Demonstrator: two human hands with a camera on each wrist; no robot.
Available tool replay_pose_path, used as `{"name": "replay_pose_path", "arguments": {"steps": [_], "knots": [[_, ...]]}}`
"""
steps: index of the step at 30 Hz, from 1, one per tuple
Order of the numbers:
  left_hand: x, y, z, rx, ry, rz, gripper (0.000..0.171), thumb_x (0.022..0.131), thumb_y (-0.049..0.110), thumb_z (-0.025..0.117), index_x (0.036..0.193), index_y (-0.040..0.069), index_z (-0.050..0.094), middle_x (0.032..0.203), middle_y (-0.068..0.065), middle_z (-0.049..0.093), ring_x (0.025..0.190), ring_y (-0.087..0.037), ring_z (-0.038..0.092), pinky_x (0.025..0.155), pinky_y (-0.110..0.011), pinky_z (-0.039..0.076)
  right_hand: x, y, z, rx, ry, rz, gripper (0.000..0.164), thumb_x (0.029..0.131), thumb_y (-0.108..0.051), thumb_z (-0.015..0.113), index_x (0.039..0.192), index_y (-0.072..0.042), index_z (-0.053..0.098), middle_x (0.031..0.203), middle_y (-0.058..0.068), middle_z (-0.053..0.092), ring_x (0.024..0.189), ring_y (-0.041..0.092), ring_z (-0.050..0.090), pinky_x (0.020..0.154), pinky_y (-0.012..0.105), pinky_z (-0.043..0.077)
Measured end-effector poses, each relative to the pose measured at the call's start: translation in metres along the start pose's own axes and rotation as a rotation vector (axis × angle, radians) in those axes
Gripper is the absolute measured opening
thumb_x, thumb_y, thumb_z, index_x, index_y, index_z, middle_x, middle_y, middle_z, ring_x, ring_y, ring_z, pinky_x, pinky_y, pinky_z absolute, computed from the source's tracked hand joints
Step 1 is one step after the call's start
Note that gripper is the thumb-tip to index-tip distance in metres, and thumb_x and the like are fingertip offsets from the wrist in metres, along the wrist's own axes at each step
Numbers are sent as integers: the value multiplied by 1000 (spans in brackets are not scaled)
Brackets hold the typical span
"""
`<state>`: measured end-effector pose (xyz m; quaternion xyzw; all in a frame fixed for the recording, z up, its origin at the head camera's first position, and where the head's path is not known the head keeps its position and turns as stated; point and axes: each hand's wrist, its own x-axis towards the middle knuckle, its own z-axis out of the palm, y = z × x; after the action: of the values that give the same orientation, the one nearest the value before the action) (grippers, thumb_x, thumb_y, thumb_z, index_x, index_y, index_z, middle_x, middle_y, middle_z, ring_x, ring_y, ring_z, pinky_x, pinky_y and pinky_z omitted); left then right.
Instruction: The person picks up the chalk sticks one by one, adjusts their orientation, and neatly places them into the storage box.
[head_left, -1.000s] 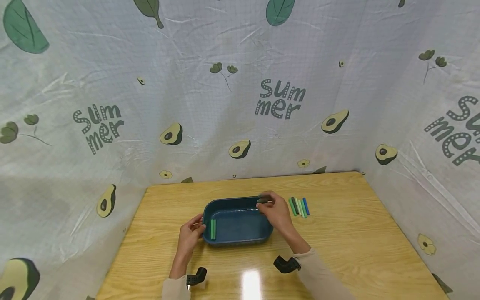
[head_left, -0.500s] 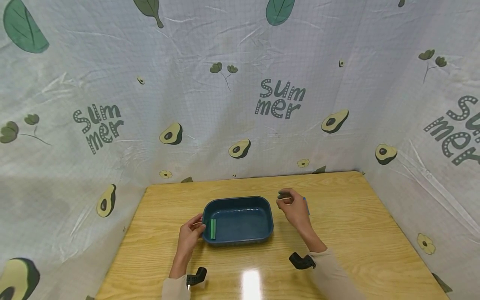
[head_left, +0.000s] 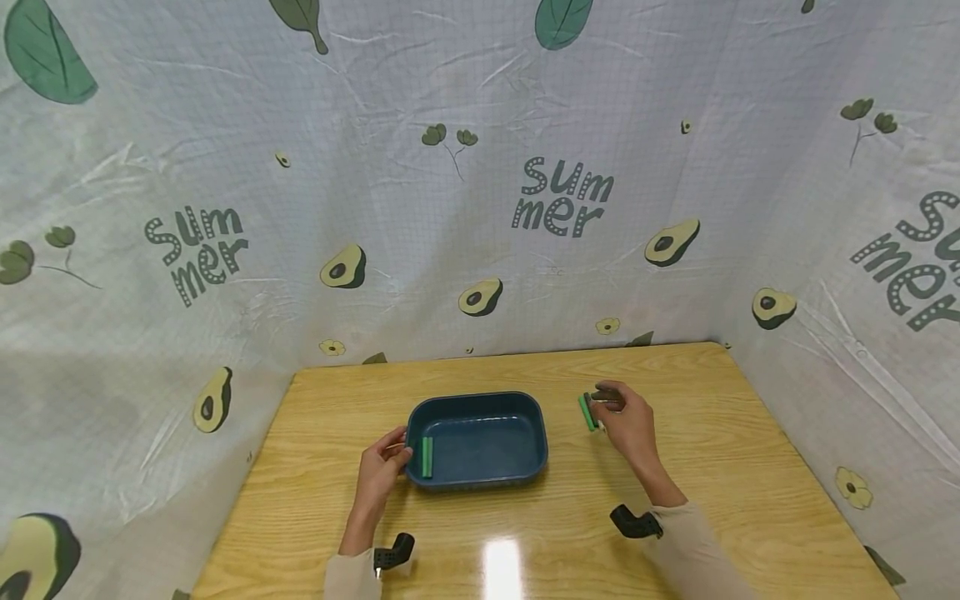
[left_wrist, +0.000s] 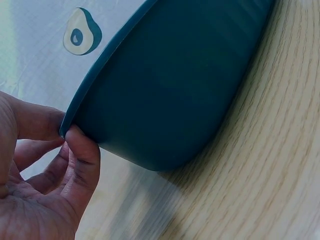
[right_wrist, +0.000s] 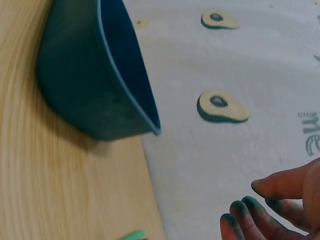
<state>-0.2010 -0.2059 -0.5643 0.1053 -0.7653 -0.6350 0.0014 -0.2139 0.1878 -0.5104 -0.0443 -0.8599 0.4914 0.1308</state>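
A dark blue-green rectangular tub (head_left: pixel 480 482) stands on the table. At its left end my left hand (head_left: pixel 378 477) pinches the rim between thumb and fingers, clearly seen in the left wrist view on the tub wall (left_wrist: pixel 165 90). Two green chalk-like sticks (head_left: pixel 427 457) lie side by side inside it. To the tub's right, my right hand (head_left: pixel 630 423) hovers at a row of coloured sticks (head_left: pixel 586 412), hiding most of them. The right wrist view shows its thumb and fingers apart, nothing between them, fingertips stained green. One green stick (right_wrist: pixel 134 235) peeks in at that view's bottom edge.
The wood table (head_left: pixel 337 392) reaches back to a white printed curtain (head_left: pixel 420 217), which also hangs along both sides. A black wrist camera (head_left: pixel 636 522) sits on the right forearm, another camera (head_left: pixel 394 551) on the left.
My right hand has moved right, from over the tub's back right corner to the row of sticks, which it now partly covers. The left hand and the tub have stayed put.
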Motion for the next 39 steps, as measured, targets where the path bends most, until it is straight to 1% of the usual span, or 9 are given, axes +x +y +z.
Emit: {"name": "replay_pose_path", "arguments": {"steps": [3, 5, 8, 14, 19, 21, 25, 30, 39], "knots": [[0, 0, 0, 0, -4, 3, 43, 94, 0, 58, 137, 2, 55, 129, -22, 55, 95, -10, 56, 67, -21, 51, 2, 7, -3, -5, 31, 18, 37, 91, -11, 67, 126, -4, 62, 114, 19, 70, 101, 35, 69, 81, 43, 57], [0, 1, 0, -2, -8, 3, 43, 94, 0, 58, 138, 2, 55, 129, -23, 55, 96, -11, 56, 67, -21, 51, 4, 12, -4, -8, 49, 31, 37, 91, -11, 68, 126, -3, 62, 114, 19, 71, 102, 36, 69, 81, 42, 57], [1, 1, 0, -2, -10, 0, 43, 94, -1, 58, 138, 2, 55, 129, -22, 56, 97, -12, 56, 67, -21, 51, 6, 19, -5, -4, 61, 64, 37, 91, -11, 67, 127, -2, 61, 115, 20, 70, 103, 36, 69, 79, 40, 57], [1, 1, 1, 6, -8, -4, 44, 94, 0, 58, 137, 2, 55, 130, -22, 56, 98, -12, 57, 67, -21, 51, 7, 31, -5, 17, 79, 121, 37, 92, -12, 66, 127, -2, 60, 118, 20, 69, 105, 36, 68, 79, 39, 57], [0, 2, 0, 1, -8, -3, 44, 94, 0, 58, 138, 2, 54, 130, -22, 56, 97, -12, 57, 67, -21, 51, 8, 41, 1, 19, 127, 144, 36, 91, -10, 66, 126, 0, 60, 117, 23, 68, 104, 38, 68, 81, 43, 57], [0, 2, 0, -2, -6, -5, 44, 94, 1, 58, 138, 3, 54, 130, -22, 56, 96, -11, 57, 67, -21, 51, 9, 44, 4, 18, 145, 152, 37, 91, -9, 66, 127, 1, 60, 117, 25, 68, 104, 40, 67, 84, 49, 55], [0, 1, 0, 4, -2, 0, 44, 94, 0, 58, 138, 2, 55, 128, -22, 56, 94, -10, 58, 67, -22, 52, 10, 52, 9, 9, 167, 176, 39, 91, -9, 66, 127, 3, 59, 117, 26, 67, 104, 41, 66, 86, 52, 53], [0, 1, -1, 4, 1, 0, 44, 94, 0, 58, 137, 3, 55, 128, -21, 57, 94, -8, 58, 67, -21, 52, 12, 61, 15, 17, 187, 208, 39, 92, -10, 65, 128, 3, 58, 118, 27, 67, 106, 42, 65, 86, 52, 53], [2, 0, 0, 7, -8, -11, 44, 94, 0, 58, 138, 5, 55, 129, -19, 57, 97, -12, 57, 68, -21, 52, 13, 72, 24, 25, 234, 221, 36, 92, -9, 63, 126, 4, 59, 117, 28, 66, 105, 42, 65, 87, 54, 51]]}}
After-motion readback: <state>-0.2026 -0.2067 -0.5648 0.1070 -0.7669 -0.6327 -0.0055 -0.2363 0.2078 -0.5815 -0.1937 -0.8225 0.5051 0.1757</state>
